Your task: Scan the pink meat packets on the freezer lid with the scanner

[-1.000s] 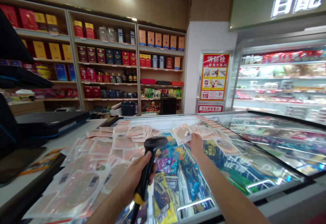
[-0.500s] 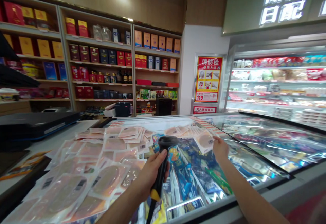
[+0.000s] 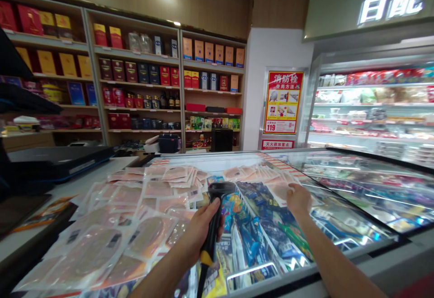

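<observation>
Quickly: biggest first. Wooden shelving [image 3: 182, 85] of boxed and bottled goods, 9 to 12 o'clock. Glass-topped freezer [image 3: 400, 262], 3 to 7 o'clock, blue packs [image 3: 252, 239] visible through the glass at 5. Lit cooler [image 3: 315, 87] with stocked shelves at 3. Pale counter [image 3: 125, 164] at 8 to 9, flat black device [image 3: 61, 160] on it. Lit sign [image 3: 395, 6] at 2, red-yellow poster [image 3: 284, 102] between 2 and 3.

Flat clear packets, each with a roundish pinkish-tan item: large overlapping spread [image 3: 91, 248] on the freezer glass at 7 to 8, smaller fanned row [image 3: 244, 172] at 4 to 5.

Left hand [image 3: 206, 223] at 6, fingers wrapped round black handheld scanner [image 3: 213, 225], head up, yellow band low on handle, cable running down. Right hand [image 3: 300, 201] at 4, fingers bent, tips on right edge of the row's end packet [image 3: 280, 190]; can't tell if pinching or just touching. Label on that packet too blurred to read.
</observation>
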Demonstrator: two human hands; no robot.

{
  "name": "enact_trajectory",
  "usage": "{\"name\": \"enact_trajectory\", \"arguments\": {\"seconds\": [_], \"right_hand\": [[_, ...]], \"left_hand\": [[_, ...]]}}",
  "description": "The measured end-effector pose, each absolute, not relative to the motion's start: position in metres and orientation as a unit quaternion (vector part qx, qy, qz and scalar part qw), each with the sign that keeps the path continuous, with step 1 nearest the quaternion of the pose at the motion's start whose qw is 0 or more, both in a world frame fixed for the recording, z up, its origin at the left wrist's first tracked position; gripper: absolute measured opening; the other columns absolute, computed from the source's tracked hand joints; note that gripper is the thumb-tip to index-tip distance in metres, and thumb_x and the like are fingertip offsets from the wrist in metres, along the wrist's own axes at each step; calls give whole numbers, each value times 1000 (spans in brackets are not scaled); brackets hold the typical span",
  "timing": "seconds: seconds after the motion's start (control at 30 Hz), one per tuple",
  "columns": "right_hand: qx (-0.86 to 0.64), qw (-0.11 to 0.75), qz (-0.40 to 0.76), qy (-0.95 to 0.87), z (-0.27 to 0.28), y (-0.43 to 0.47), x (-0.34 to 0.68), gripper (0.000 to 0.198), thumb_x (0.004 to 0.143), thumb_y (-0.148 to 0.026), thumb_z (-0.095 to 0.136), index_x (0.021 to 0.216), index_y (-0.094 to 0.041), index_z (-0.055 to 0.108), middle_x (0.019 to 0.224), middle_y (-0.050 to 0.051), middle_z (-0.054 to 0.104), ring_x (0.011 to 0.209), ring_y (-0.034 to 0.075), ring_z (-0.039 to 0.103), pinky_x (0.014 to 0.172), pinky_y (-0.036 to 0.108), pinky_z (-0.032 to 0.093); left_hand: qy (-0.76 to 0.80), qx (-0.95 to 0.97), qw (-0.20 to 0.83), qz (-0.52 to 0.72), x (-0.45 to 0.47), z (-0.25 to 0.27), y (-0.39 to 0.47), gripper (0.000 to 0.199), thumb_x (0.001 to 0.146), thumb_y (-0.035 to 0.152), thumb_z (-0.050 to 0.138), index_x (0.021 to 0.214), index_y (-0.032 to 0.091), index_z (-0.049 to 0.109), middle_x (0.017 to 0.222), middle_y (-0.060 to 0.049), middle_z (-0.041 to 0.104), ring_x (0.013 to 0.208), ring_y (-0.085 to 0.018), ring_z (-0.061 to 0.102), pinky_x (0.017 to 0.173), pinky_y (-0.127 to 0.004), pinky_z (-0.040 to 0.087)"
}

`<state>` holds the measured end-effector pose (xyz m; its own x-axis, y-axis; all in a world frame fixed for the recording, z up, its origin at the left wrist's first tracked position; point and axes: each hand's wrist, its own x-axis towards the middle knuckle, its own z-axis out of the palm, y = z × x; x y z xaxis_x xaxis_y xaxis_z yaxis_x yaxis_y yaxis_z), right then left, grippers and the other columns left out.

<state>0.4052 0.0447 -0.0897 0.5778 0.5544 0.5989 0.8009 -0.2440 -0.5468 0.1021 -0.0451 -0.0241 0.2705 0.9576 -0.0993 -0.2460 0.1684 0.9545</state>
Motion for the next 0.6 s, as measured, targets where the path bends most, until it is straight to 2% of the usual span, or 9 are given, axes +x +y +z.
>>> {"name": "enact_trajectory", "arguments": {"seconds": [0.1, 0.23, 0.47, 0.6], "right_hand": [[-761, 399, -192, -475, -86, 47, 385, 29, 65, -16, 40, 86, -14, 60, 91, 11, 59, 91, 26, 48, 78, 37, 31], [-683, 408, -160, -585, -78, 54, 342, 27, 67, -15, 38, 84, -15, 59, 88, 8, 60, 87, 21, 50, 79, 32, 33], [-585, 435, 27, -684, -62, 49, 224, 24, 67, -20, 42, 82, -17, 60, 87, 6, 62, 81, 18, 55, 75, 28, 37], [-521, 398, 140, -742, -59, 36, 163, 22, 66, -26, 47, 80, -18, 62, 82, 5, 64, 75, 17, 57, 69, 26, 39]], "left_hand": [[395, 451, 655, 461, 90, -28, -44, 35, 68, 50, 47, 63, 15, 45, 52, 3, 49, 38, -5, 41, 38, -18, 32], [415, 438, 633, 485, 69, -26, -51, 35, 67, 49, 48, 64, 15, 46, 51, 3, 50, 38, -5, 42, 38, -17, 32], [440, 421, 593, 527, 18, -27, -64, 33, 67, 48, 49, 68, 15, 46, 53, 2, 50, 39, -5, 42, 39, -17, 32], [456, 393, 584, 544, -5, -31, -71, 31, 67, 46, 50, 69, 15, 45, 55, 3, 50, 40, -5, 42, 38, -17, 33]]}}
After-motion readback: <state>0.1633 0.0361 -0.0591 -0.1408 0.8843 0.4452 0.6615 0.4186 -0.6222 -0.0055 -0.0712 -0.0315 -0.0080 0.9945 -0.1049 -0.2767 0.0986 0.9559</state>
